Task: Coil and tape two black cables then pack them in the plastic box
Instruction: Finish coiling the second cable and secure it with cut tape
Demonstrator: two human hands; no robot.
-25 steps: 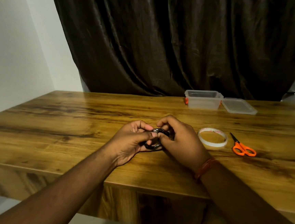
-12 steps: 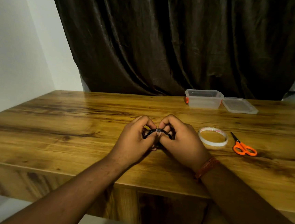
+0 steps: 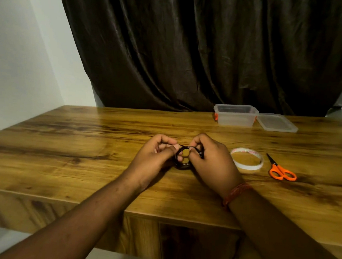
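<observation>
Mid-frame, both the left hand [image 3: 155, 155] and right hand [image 3: 208, 161] pinch a coiled black cable [image 3: 181, 157], seemingly taping it; the plastic box [image 3: 235, 116] upper right looks unfilled.

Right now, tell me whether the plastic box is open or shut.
Open. The plastic box has no cover on its rim; its lid lies flat on the table beside it.

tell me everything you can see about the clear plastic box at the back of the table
The plastic box is a small rectangular tub of clear, slightly frosted plastic with a thicker rim and orange latches at its ends. It stands upright and open at the far side of the wooden table, just before the dark curtain. Something dark shows through near its top, too unclear to name. Its clear lid lies flat beside it on the right, about touching. Neither hand touches it.
</observation>
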